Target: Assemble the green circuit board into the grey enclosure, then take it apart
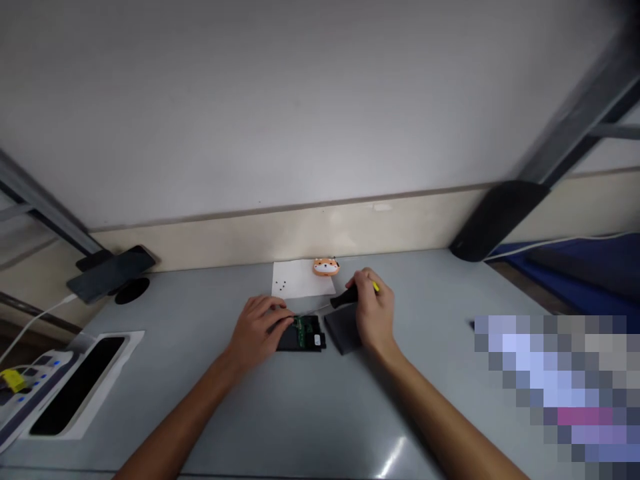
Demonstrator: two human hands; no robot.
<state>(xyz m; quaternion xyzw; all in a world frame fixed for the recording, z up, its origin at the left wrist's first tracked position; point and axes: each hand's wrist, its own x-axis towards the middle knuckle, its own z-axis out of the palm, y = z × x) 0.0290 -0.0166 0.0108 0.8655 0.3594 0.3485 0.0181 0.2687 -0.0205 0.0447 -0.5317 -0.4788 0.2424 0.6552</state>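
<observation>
An opened black device (pixel 313 327) with a green circuit board and a small white label lies on the grey table. At its upper left, my left hand (pixel 260 330) is closed around the edge, thumb and forefinger together. My right hand (pixel 374 310) grips a screwdriver (pixel 343 298) with a black and yellow handle. Its thin shaft slants left and down to the board beside my left fingertips; the very tip is hard to make out. Under my right hand lies a flat dark cover (pixel 343 333), partly hidden, just right of the device.
Behind the device, a white paper (pixel 297 283) bears several tiny dark screws (pixel 281 287) and an orange animal-faced case (pixel 326 267). To the left are a phone on a stand (pixel 113 275), a dark phone-like slab (pixel 80 383) and a power strip (pixel 37 387). A black cylinder (pixel 495 220) stands back right.
</observation>
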